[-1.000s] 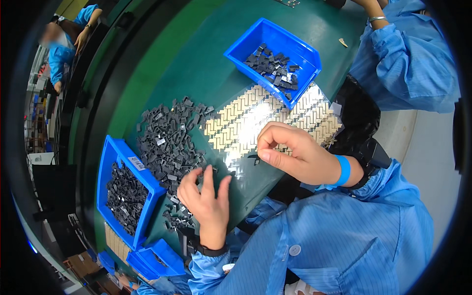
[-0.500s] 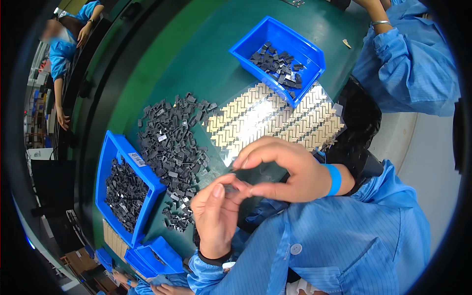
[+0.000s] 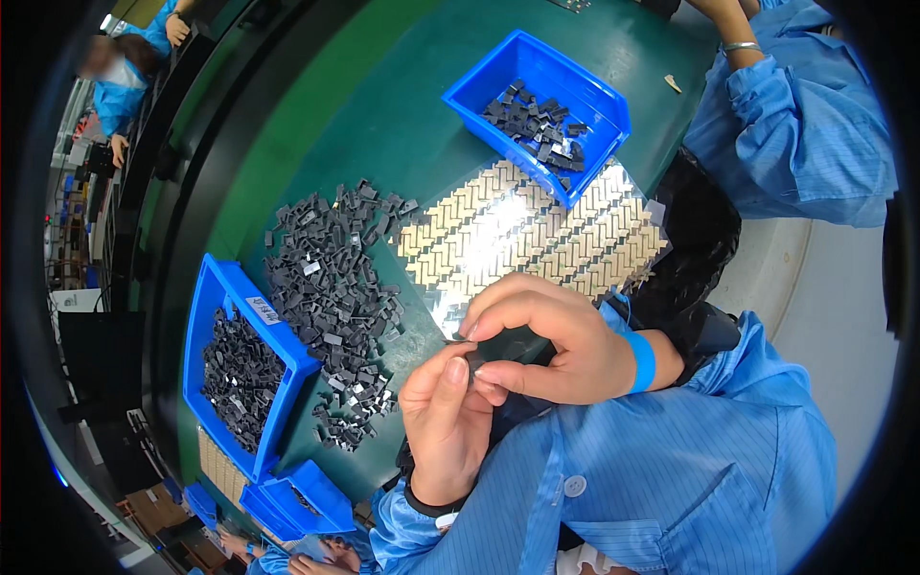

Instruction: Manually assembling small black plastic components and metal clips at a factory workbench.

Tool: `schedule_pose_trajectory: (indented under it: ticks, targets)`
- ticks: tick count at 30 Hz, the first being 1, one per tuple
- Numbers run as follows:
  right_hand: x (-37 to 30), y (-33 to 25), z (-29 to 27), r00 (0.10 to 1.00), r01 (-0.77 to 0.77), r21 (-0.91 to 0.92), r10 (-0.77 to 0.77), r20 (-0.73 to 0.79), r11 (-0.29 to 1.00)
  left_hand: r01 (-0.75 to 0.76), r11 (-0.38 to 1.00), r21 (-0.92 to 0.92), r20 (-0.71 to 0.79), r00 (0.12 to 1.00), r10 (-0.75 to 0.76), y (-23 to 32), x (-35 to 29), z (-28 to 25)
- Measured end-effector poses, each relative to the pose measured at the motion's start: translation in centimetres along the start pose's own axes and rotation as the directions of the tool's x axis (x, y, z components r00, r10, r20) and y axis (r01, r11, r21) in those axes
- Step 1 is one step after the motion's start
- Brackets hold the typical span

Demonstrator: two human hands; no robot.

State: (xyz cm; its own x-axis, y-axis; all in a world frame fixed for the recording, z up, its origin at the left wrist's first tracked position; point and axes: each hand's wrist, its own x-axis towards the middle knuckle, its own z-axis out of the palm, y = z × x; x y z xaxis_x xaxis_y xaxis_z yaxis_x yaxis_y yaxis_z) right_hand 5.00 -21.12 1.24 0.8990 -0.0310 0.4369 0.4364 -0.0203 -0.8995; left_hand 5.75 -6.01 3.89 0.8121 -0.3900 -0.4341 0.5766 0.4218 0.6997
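I can read no text for certain: the white label (image 3: 262, 310) on the rim of the blue plastic bin (image 3: 292, 345) at my left bears dark print, too small and blurred.

White glare washes out part of the patterned sheet (image 3: 585, 235) toward one o'clock; the small dark piece (image 3: 473, 362) at six lacks clear detail. Toward nine, straight lines bow and the background dims, inside a blackened rim.

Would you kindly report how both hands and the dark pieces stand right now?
Left hand pinching small dark piece; right hand against it, grip unclear. Loose dark pile beside patterned sheet. Blue bin partly covering sheet.
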Motion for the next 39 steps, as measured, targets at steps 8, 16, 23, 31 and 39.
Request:
schedule_pose_trajectory:
  ticks: [8,16,23,31,39]
  targets:
    - [-0.3,0.2,0.0,0.997,-0.064,0.113,0.069,-0.043,0.992,-0.240,0.954,0.178,0.078,0.970,0.229,-0.2,-0.1,-0.3]
    - [-0.8,0.5,0.7,0.961,-0.208,0.521,0.272,-0.050,0.828,-0.321,0.918,0.235,0.062,0.947,0.315,-0.1,0.0,-0.3]
    - [-0.9,0.2,1.2,0.940,-0.258,0.613,0.340,-0.019,0.747,-0.353,0.882,0.313,0.052,0.933,0.356,-0.3,-0.2,-0.3]
    - [-1.1,0.1,1.5,0.944,-0.231,0.533,0.320,-0.080,0.814,-0.375,0.863,0.337,0.065,0.924,0.377,-0.6,-0.2,-0.4]
    - [-1.1,-0.2,1.8,0.917,-0.271,0.482,0.376,-0.134,0.833,-0.372,0.863,0.341,0.054,0.925,0.377,-0.7,-0.2,-0.5]
